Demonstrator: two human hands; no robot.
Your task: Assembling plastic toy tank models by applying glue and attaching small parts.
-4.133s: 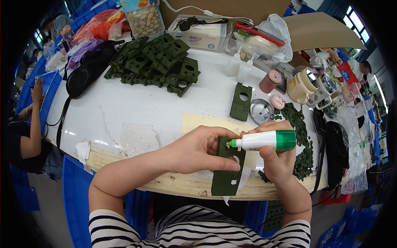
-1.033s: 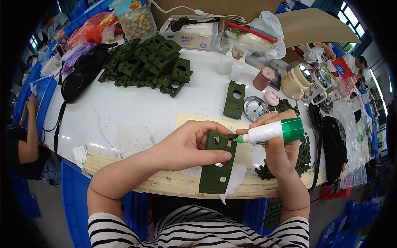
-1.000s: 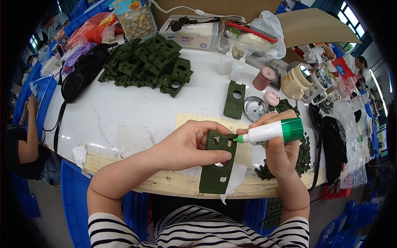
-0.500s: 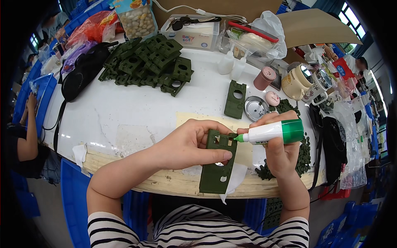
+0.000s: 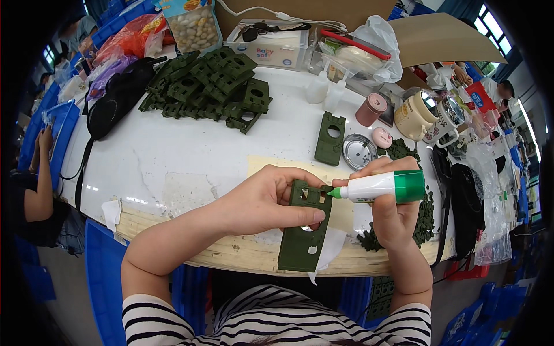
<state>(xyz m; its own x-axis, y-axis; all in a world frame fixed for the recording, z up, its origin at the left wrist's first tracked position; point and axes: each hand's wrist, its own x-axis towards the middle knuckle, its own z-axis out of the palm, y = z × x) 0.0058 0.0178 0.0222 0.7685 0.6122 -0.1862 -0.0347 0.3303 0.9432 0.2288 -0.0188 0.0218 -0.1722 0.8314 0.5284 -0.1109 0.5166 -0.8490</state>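
Note:
My left hand [image 5: 277,199] grips a flat dark green plastic part [image 5: 299,248] with cut-out holes, thumb on its face and fingers behind. Pinched in my right hand [image 5: 392,216] is a white glue bottle [image 5: 372,188] with a green base and green nozzle. The nozzle tip points left and meets the part's upper right edge, near a small rectangular opening. Beyond my hands lies another dark green part [image 5: 330,139] with a round hole. Beside it stands a round metal dish [image 5: 359,151] with a few tiny dark pieces in it.
A large pile of green parts [image 5: 202,86] sits at the back left. Small green pieces [image 5: 426,219] are heaped right of my right hand. Small white bottles [image 5: 317,87], a pink tin [image 5: 371,109] and mugs [image 5: 412,118] stand further back. Another person's arm [image 5: 40,179] shows at far left.
Both hands keep nearly the same pose, with the glue nozzle still at the part's upper right edge. The whole view has shifted very slightly.

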